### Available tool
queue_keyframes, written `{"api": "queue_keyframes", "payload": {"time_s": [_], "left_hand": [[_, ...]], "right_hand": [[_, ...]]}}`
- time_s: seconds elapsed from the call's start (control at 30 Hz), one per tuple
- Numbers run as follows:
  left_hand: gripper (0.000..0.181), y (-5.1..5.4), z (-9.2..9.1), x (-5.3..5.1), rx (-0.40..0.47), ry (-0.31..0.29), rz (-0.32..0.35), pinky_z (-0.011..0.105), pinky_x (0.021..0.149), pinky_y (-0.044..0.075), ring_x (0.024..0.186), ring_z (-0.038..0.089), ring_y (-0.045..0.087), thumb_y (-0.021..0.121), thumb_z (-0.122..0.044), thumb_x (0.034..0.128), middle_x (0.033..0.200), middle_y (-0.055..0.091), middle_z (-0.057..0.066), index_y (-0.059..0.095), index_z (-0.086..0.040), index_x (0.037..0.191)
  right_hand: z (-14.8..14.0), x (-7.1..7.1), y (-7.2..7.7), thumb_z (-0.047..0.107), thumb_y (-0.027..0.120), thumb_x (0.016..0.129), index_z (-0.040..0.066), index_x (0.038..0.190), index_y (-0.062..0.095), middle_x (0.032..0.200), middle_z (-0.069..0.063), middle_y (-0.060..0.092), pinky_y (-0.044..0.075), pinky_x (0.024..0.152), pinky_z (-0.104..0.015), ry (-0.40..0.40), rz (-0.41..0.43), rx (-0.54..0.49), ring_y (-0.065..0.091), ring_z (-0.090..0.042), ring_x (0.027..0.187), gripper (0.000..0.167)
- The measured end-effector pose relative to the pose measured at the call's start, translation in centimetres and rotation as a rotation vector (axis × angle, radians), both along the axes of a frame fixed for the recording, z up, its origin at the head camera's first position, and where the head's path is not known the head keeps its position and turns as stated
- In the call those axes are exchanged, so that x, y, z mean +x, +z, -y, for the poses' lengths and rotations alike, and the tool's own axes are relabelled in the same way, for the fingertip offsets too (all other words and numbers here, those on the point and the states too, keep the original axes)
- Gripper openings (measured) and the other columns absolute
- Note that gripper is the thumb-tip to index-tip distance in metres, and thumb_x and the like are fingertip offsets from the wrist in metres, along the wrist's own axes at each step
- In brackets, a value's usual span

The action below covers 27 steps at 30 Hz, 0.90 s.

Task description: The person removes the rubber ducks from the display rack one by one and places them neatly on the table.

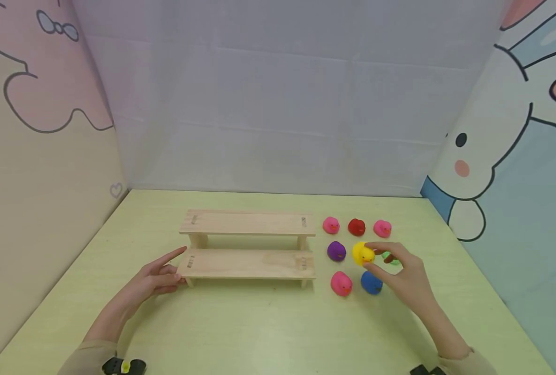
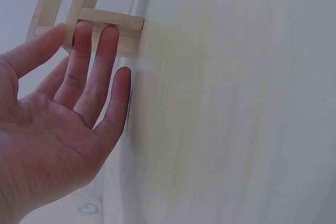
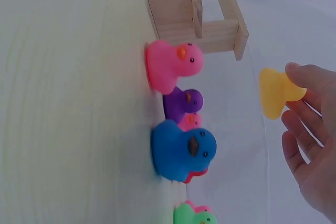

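Observation:
A yellow rubber duck (image 1: 362, 254) is pinched between the thumb and fingers of my right hand (image 1: 408, 273). In the right wrist view the yellow duck (image 3: 272, 94) hangs in the air, apart from the ducks on the table. My left hand (image 1: 148, 281) is at the left end of a two-step wooden shelf (image 1: 249, 264), its fingers fairly straight and fingertips touching the lower step. The left wrist view shows these fingers (image 2: 100, 72) against the shelf's end (image 2: 113, 18). Both steps of the shelf are bare.
Right of the shelf stand several rubber ducks: pink (image 1: 331, 225), red (image 1: 356, 227), another pink (image 1: 382, 228), purple (image 1: 336, 251), a larger pink (image 1: 341, 284) and blue (image 1: 371, 282). A green duck (image 3: 193, 214) is partly hidden by my right hand in the head view. Printed walls enclose the table (image 1: 259, 328).

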State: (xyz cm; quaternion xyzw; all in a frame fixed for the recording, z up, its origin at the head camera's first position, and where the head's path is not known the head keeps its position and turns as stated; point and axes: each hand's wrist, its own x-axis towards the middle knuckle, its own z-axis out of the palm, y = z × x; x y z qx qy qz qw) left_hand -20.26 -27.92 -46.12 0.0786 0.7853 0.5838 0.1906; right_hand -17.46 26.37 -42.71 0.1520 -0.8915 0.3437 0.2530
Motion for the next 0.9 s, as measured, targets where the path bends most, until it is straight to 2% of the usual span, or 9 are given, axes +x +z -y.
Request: {"api": "queue_keyframes", "payload": {"time_s": [0.2,0.3,0.53,0.77,0.9], "left_hand": [[0.078,-0.1,0.0,0.0,0.004,0.008,0.01,0.025,0.087,0.054,0.1,0.004,0.068,0.061,-0.019,0.0964,0.1,0.063,-0.005,0.016,-0.015,0.159],[0.077,-0.1,0.1,-0.1,0.011,-0.005,0.002,0.025,0.087,0.054,0.101,0.004,0.068,0.06,-0.019,0.097,0.1,0.063,-0.006,0.015,-0.014,0.16],[0.076,-0.1,0.0,0.0,0.037,-0.022,-0.008,0.025,0.087,0.054,0.101,0.003,0.068,0.059,-0.018,0.0981,0.1,0.063,-0.006,0.015,-0.014,0.16],[0.078,-0.1,0.0,0.1,0.015,-0.001,0.005,0.025,0.087,0.054,0.101,0.003,0.067,0.061,-0.019,0.0971,0.101,0.064,-0.005,0.015,-0.015,0.16],[0.079,-0.1,0.0,0.1,0.005,0.007,0.014,0.025,0.088,0.053,0.101,0.005,0.067,0.062,-0.021,0.0963,0.103,0.064,-0.004,0.015,-0.016,0.16]], "right_hand": [[-2.4,0.1,0.1,-0.001,0.086,0.069,0.011,0.114,0.069,0.104,-0.004,0.072,0.043,0.075,-0.007,-0.005,-0.052,0.102,0.052,0.008,0.088,0.049],[-3.5,0.2,0.0,-0.001,0.086,0.069,0.01,0.112,0.069,0.102,-0.004,0.072,0.043,0.074,-0.006,0.0,-0.046,0.124,0.052,0.008,0.087,0.048],[-5.8,0.4,-0.8,0.006,0.086,0.073,0.013,0.109,0.07,0.101,-0.004,0.073,0.046,0.072,-0.012,-0.032,0.056,0.173,0.054,0.005,0.086,0.04],[-7.6,0.3,-1.4,0.011,0.082,0.078,0.014,0.109,0.07,0.105,-0.004,0.073,0.051,0.068,-0.022,-0.036,0.196,0.235,0.061,-0.012,0.086,0.033],[-8.2,0.4,-1.6,0.012,0.081,0.08,0.015,0.11,0.07,0.106,-0.004,0.073,0.051,0.068,-0.021,-0.019,0.279,0.257,0.063,-0.014,0.086,0.032]]}}
